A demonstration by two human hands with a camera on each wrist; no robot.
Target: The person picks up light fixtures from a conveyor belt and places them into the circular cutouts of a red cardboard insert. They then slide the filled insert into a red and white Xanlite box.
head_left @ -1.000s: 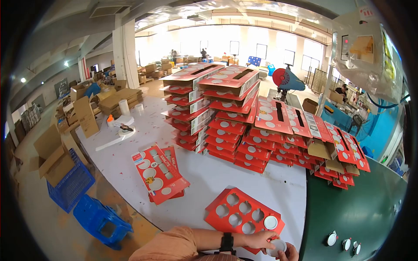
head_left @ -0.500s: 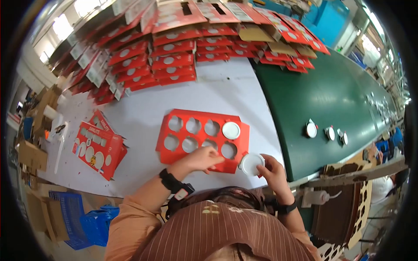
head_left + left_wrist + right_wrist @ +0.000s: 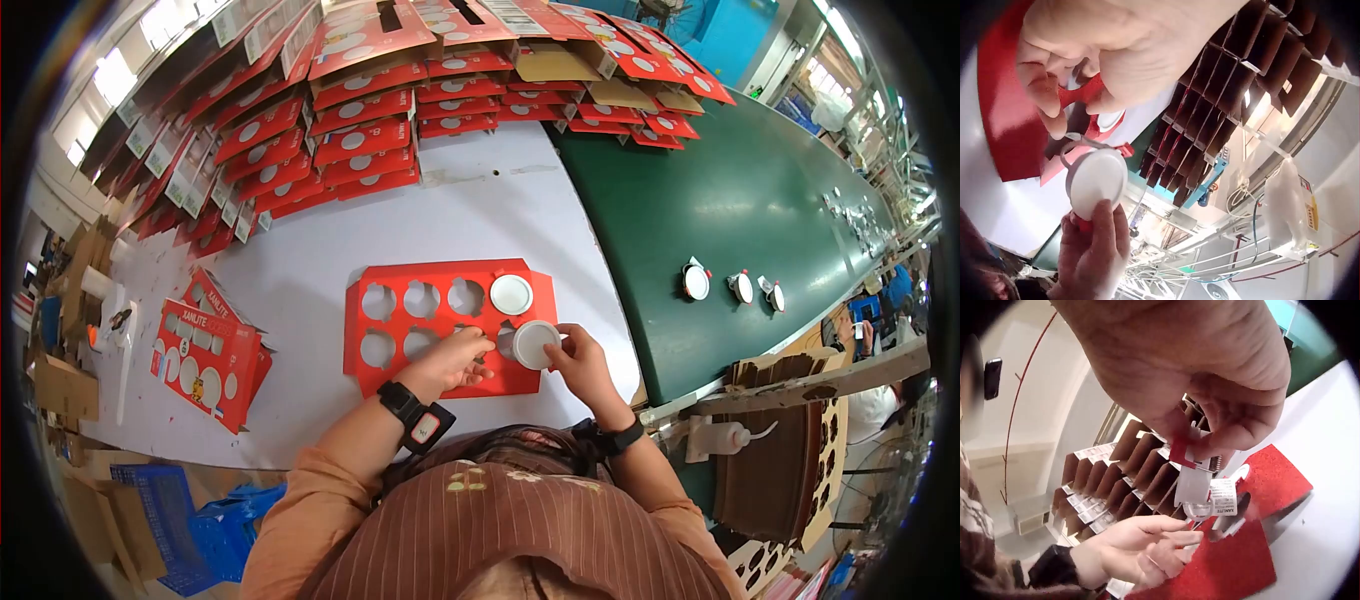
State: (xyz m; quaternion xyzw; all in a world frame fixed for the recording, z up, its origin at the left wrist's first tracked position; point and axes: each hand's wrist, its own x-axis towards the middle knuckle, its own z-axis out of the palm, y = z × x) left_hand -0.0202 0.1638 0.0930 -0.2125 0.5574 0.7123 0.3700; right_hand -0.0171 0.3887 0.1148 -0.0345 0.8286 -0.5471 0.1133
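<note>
A red card tray with two rows of round holes lies on the white table; one white round lamp sits in its upper right hole. My right hand pinches another white lamp by its edge, over the lower right hole. Beside it, my left hand rests over the tray's lower row, fingers loosely bent. The right wrist view shows a spring, a wire loop and a paper tag on the held lamp. Left fingertips are close to that wire; whether they touch it I cannot tell.
Stacked red cartons stand along the back. Printed red boxes lie at the left on the white table. On the green surface at right are several lamps. A white bottle stands at lower right.
The head view has tilted down. Both hands have parted from their earlier joint hold on the lamp; the right has brought it leftward over the tray, while the left has moved over the lower row.
</note>
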